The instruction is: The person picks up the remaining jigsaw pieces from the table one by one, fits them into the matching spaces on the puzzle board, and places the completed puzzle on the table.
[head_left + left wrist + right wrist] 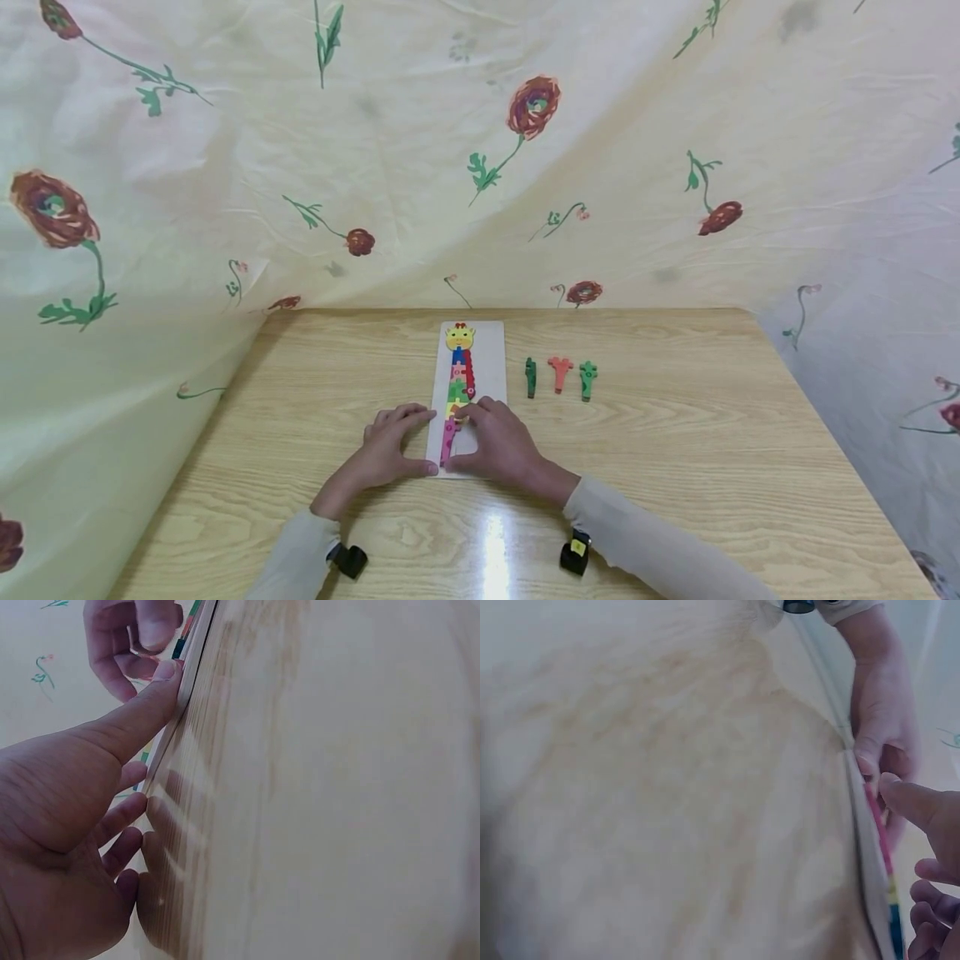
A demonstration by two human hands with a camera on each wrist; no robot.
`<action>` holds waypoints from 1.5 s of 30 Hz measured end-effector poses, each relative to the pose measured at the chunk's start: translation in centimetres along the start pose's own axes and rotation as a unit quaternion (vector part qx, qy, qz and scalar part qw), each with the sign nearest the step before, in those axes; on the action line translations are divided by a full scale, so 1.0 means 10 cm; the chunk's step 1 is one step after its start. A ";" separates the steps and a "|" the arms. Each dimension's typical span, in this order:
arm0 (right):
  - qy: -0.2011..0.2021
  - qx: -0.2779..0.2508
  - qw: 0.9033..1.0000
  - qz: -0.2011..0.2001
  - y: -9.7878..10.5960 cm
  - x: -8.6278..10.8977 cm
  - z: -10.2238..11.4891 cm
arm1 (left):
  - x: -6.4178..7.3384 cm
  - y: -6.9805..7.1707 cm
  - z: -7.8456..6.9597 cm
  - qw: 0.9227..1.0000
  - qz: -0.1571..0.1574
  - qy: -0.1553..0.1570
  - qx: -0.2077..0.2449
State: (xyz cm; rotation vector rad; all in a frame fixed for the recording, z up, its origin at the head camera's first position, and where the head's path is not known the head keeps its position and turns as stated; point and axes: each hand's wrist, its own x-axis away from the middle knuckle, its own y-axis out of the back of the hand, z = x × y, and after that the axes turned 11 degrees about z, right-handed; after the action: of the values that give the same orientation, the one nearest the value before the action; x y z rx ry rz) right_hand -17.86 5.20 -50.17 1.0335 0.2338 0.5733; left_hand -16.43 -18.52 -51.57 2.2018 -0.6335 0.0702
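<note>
A giraffe jigsaw puzzle lies on a white board [489, 342], with a yellow giraffe head [460, 337] at its far end. Below the head run blue, pink, green and yellow pieces beside a red wavy strip [469, 371]. A magenta piece [448, 437] forms the near end. My left hand [386, 450] touches the board's left edge with spread thumb and fingers. Over the near part, my right hand [504, 440] has its thumb by the magenta piece's lower end and its forefinger by the yellow piece. It partly hides the board.
Three loose puzzle pieces lie right of the board: a dark green piece [531, 377], a salmon piece [559, 375] and a green piece [588, 381]. The wooden table [675, 467] meets a flowered cloth [420, 167] at the back and sides.
</note>
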 end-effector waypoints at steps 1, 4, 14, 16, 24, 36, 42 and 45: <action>-0.002 -0.005 1.000 -0.001 0.03 0.01 -0.01 | 0.00 0.00 0.00 1.000 0.001 0.000 0.001; 0.000 -0.018 1.000 -0.004 0.15 0.05 -0.05 | 0.00 0.00 -0.01 1.000 0.001 0.001 0.005; 0.039 -0.048 0.998 -0.002 0.67 0.26 -0.27 | 0.03 -0.01 -0.03 1.000 -0.004 0.010 0.012; 0.050 -0.040 0.998 -0.004 0.75 0.29 -0.37 | 0.04 -0.01 -0.03 1.000 -0.004 0.012 0.011; 0.081 -0.045 0.995 -0.022 1.08 0.42 -0.79 | 0.05 -0.01 -0.04 1.000 -0.005 0.028 0.012; 0.092 -0.056 0.992 -0.064 1.36 0.57 -1.36 | 0.04 -0.01 -0.03 1.000 -0.003 0.010 0.017; 0.080 -0.060 0.993 -0.070 1.36 0.57 -1.53 | 0.03 -0.01 -0.03 1.000 -0.004 0.003 0.011; 0.073 -0.062 0.993 -0.062 1.34 0.57 -1.58 | 0.02 -0.01 -0.04 1.000 -0.003 0.003 0.010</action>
State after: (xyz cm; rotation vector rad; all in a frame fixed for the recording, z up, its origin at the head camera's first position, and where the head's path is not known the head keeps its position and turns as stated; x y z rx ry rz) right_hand -24.67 25.18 -46.13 0.8516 0.3843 0.5439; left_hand -16.12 -18.27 -51.33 2.2217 -0.6251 0.0808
